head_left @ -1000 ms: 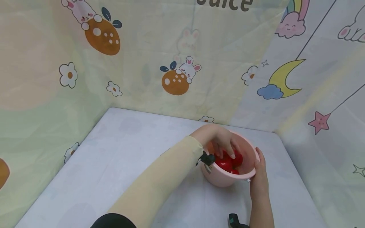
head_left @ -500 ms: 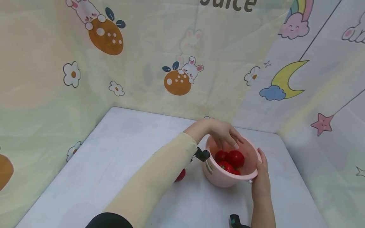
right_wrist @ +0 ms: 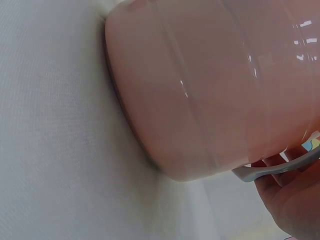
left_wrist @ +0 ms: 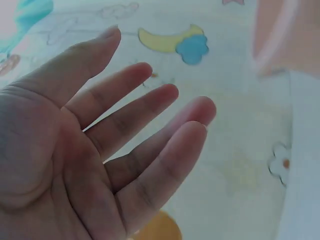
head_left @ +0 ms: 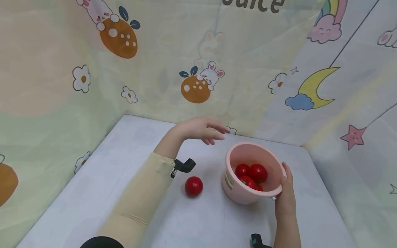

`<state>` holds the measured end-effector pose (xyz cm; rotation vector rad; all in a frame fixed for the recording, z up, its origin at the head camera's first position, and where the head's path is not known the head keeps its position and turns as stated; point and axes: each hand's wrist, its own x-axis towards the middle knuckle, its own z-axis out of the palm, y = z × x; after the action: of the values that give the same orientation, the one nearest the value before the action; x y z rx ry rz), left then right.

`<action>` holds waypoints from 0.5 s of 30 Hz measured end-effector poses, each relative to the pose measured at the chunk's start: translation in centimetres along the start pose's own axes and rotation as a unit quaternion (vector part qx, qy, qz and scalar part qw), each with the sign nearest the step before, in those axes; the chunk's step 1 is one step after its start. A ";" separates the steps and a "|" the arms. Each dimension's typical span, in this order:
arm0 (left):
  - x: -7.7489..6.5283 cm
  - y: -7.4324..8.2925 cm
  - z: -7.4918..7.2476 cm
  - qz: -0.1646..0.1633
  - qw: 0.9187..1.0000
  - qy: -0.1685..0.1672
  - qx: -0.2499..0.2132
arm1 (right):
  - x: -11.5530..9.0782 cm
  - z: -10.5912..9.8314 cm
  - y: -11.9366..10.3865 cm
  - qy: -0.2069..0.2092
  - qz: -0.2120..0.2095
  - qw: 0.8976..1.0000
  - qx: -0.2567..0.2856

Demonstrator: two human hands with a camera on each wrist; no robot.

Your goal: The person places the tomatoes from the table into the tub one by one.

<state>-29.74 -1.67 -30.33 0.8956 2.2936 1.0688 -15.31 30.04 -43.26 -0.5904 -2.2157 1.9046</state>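
A pink bucket [head_left: 240, 195] stands on the white table with several red tomatoes [head_left: 258, 173] inside. My right hand [head_left: 286, 194] holds the bucket's right side, thumb near the rim. In the right wrist view, its fingers [right_wrist: 272, 192] lie behind the grey handle [right_wrist: 247, 174], partly hidden by it. To the left of the bucket, my left hand [head_left: 200, 130] is in the air over the table's back part, holding nothing. Its fingers are spread and slightly bent in the left wrist view. A single tomato [head_left: 193, 186] rests on the table between the left wrist and the bucket.
Printed cloth walls [head_left: 155, 69] rise along the back and both sides of the white table [head_left: 198, 224]. Dark camera mounts [head_left: 185, 166] stick out from the wrists.
My left hand has come out of the bucket and moved left, with nothing in it. The lone tomato, earlier behind the sleeve, now shows fully. The right hand stays on the bucket.
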 end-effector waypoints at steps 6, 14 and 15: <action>-3.4 -6.7 2.5 -0.055 0.998 -0.019 -0.022 | -0.1 -0.2 0.2 0.006 -0.010 1.000 0.002; -6.4 -12.8 6.0 -0.082 0.989 -0.039 -0.118 | 0.0 -0.5 0.4 0.015 -0.011 1.000 0.010; -6.6 -13.3 6.5 -0.081 0.988 -0.039 -0.123 | 0.0 -0.5 0.4 0.013 -0.004 1.000 0.014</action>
<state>-25.98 -9.66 -43.87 0.6298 2.0735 1.1902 -15.04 30.58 -43.56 -0.5971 -2.1673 1.9100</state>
